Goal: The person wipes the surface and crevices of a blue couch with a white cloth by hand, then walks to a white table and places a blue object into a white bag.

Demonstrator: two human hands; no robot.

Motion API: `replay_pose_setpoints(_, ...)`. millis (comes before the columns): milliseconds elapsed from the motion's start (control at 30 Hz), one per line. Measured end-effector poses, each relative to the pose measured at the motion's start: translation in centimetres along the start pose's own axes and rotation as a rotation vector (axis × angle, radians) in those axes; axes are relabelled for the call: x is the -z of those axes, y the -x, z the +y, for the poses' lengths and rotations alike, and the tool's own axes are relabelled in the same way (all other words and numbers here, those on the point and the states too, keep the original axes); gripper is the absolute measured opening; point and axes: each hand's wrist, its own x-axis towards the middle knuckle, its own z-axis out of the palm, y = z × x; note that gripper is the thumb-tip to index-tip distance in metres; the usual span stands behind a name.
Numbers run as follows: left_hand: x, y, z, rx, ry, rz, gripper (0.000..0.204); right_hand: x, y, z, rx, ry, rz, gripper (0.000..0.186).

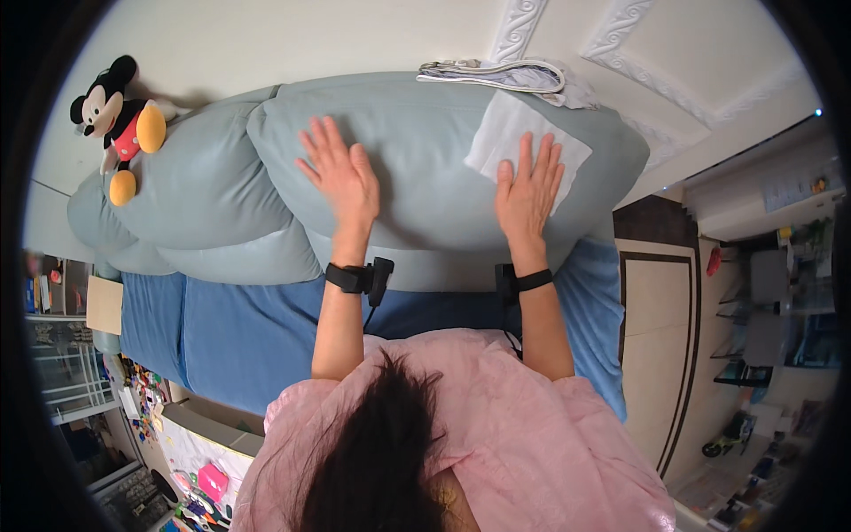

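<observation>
A grey-green sofa backrest with a smooth, leather-like surface spreads out in front of me. My left hand is at its middle-left part, fingers spread and nothing in it; whether the palm touches the cushion I cannot tell. On the right, a white wipe lies flat over the backrest. My right hand rests with its fingers stretched out over the lower part of the wipe, covering some of it. Each wrist wears a black strap with a small device.
A mouse plush toy sits on the backrest at the far left. Folded fabric with a white edge lies along the top. Blue covers drape the seat. Behind me at left is a cluttered table; tiled floor runs at right.
</observation>
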Motion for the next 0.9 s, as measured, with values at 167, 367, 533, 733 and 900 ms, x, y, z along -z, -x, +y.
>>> replay_pose_setpoints(167, 0.2, 0.9, -3.3, 0.226, -0.034, -0.03, 0.059, -1.9, -1.3, -2.5, 0.033, -0.047, -0.036, 0.058)
replay_pose_setpoints(367, 1.2, 0.9, -3.1, 0.227, 0.13, -0.009, 0.06, -5.0, -2.9, -11.3, 0.218, -0.204, -0.138, 0.062)
replay_pose_setpoints(533, 2.8, 3.0, -5.6, 0.298, 0.275, 0.009, 0.06, -7.2, -4.8, -18.9, 0.375, -0.399, -0.111, 0.057)
replay_pose_setpoints(733, 4.8, 3.9, -8.4, 0.374, 0.3, 0.021, 0.058, -6.0, -7.1, -18.7, 0.32, -0.431, -0.038, 0.048)
replay_pose_setpoints(900, 4.2, 2.2, -6.2, 0.271, 0.371, 0.181, 0.05, -4.7, -7.8, -10.9, 0.168, -0.22, 0.141, 0.042)
